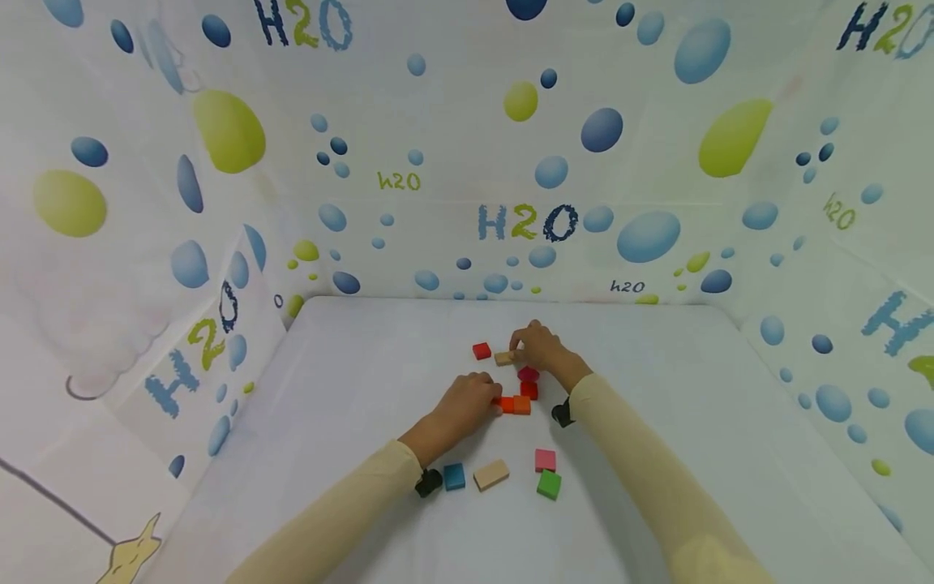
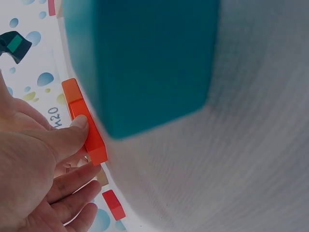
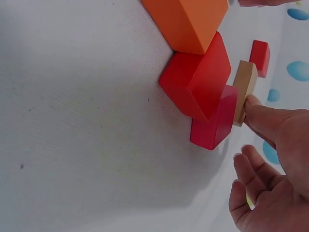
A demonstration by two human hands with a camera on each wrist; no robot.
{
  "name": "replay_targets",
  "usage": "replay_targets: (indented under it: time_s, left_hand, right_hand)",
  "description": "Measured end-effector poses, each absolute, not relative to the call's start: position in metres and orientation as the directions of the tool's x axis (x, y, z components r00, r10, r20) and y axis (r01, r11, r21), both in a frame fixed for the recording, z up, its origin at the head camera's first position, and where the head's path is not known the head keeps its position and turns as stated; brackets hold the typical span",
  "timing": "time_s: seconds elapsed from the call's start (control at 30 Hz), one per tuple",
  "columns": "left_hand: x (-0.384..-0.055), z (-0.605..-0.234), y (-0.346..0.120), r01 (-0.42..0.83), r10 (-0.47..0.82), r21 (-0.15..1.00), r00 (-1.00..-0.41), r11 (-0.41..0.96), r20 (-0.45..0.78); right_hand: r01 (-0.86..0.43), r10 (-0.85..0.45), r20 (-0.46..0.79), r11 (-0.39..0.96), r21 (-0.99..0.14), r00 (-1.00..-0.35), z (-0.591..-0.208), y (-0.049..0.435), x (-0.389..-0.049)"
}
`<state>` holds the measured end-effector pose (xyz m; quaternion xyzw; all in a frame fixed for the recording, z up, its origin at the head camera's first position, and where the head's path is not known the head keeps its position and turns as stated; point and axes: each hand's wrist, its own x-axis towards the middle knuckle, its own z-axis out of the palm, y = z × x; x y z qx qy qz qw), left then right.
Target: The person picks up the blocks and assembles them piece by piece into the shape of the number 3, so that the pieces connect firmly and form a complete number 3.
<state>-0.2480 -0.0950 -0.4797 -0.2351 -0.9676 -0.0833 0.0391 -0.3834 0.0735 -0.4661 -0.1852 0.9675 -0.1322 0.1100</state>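
Observation:
My left hand [image 1: 463, 401] pinches an orange-red block [image 1: 506, 405] at its left end; in the left wrist view the thumb lies across that block [image 2: 95, 141]. Against its right end sits an orange block [image 1: 522, 405]. A red block [image 1: 529, 391] and a crimson, angled block [image 1: 529, 374] continue the line away from me, touching one another. Beyond them my right hand [image 1: 541, 347] holds the right end of a plain wooden block [image 3: 245, 82], thumb on its near side; the fingers behind it are partly hidden. Another red block [image 1: 481, 350] lies just left of the wooden one.
Nearer to me on the white table [image 1: 350, 349] lie a blue block [image 1: 454, 477], a second wooden block [image 1: 491, 475], a pink block [image 1: 545, 461] and a green block [image 1: 550, 484]. A patterned curtain [image 1: 438, 105] stands behind the table.

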Motion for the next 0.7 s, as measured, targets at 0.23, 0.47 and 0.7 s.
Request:
replay_targets:
  time_s: [0.23, 0.47, 0.7]
  left_hand:
    - [-0.2484, -0.4807, -0.096, 0.467, 0.451, 0.156, -0.883, 0.87, 0.132]
    - [-0.2467, -0.4781, -0.0954, 0.461, 0.445, 0.171, -0.887, 0.871, 0.125]
    - [-0.2482, -0.4798, -0.0948, 0.453, 0.439, 0.175, -0.891, 0.874, 0.113]
  right_hand:
    - [-0.306, -0.386, -0.208, 0.892, -0.333, -0.899, -0.4662, 0.072, -0.3821]
    - [-0.317, -0.391, -0.225, 0.899, -0.304, -0.893, -0.4698, 0.0681, -0.3825]
    - [-0.324, -0.399, -0.225, 0.895, -0.307, -0.889, -0.4656, 0.0698, -0.376]
